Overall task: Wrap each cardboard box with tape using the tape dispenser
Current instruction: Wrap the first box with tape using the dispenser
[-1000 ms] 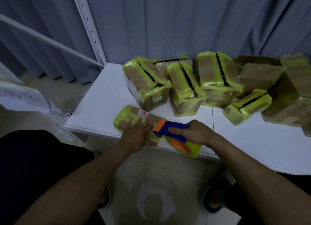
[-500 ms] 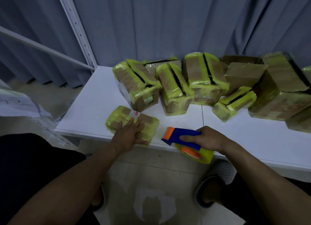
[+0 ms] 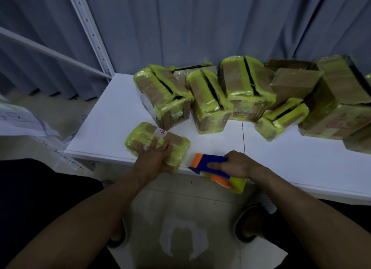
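We see a grey pleated curtain (image 3: 200,27) hanging behind the white rectangular table (image 3: 112,116), which is our landmark. Along the table's far edge and right side lies a heap of brown cardboard boxes wrapped in yellow-green tape (image 3: 247,88), some leaning on each other, several with a dark slit across the top. At the table's near edge, towards its left end, lies a flat cardboard box banded in yellow-green tape (image 3: 140,136), with a small white label on its top. Just to the right of it, at the same near edge, we find the blue and orange tape dispenser (image 3: 208,162). Its roll of yellow tape (image 3: 239,185) hangs past the table's rim. The right hand (image 3: 239,165) grips the dispenser's blue handle with curled fingers, one finger laid along its side. The left hand (image 3: 154,160) presses on the flat box, fingers straight and close together.
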A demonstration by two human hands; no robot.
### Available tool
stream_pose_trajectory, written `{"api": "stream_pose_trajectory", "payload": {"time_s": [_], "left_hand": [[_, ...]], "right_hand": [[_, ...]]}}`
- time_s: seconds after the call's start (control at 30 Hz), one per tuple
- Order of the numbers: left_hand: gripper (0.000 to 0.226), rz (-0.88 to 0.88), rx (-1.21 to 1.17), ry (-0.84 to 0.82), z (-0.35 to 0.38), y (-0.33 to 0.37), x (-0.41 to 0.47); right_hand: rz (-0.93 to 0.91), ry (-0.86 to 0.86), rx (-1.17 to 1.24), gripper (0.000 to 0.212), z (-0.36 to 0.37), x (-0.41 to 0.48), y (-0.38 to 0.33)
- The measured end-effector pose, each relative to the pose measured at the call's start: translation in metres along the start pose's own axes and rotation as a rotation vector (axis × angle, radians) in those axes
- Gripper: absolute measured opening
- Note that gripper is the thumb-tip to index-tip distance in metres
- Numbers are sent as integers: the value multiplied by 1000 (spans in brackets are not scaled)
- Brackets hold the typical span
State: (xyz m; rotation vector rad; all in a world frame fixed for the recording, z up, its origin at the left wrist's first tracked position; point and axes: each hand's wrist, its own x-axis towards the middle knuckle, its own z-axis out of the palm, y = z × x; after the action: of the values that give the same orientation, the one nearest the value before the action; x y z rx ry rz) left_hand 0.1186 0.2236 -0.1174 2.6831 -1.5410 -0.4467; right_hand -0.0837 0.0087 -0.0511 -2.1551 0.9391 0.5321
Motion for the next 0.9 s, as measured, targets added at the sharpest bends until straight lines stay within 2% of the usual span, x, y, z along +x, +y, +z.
{"api": "stream_pose_trajectory", "payload": {"time_s": [0.1,0.27,0.4,0.53,0.73,0.83,0.9], "left_hand": [[97,32,-49,49,-1,-11,-5],[95,73,-122,92,-13,-15,-6],[92,73,-195,83,-24,-15,-7],[77,98,-120,52,-17,-7,-7],[74,91,-13,39,-10,-3,-7],[73,109,-61,46,-14,-4,-5],[74,100,-199,102,-18,-11,-4]], "right_hand": [[-14,16,13,72,9,5,-6],[-58,22,60,58,15,10,-18],[-51,55,46,65,10,14,-25],[-15,125,-157,71,15,16,-33],[-40,235,-396,66,29,9,-44],[-53,282,-479,63,33,5,-44],[-38,268,-495,66,35,5,-42]]}}
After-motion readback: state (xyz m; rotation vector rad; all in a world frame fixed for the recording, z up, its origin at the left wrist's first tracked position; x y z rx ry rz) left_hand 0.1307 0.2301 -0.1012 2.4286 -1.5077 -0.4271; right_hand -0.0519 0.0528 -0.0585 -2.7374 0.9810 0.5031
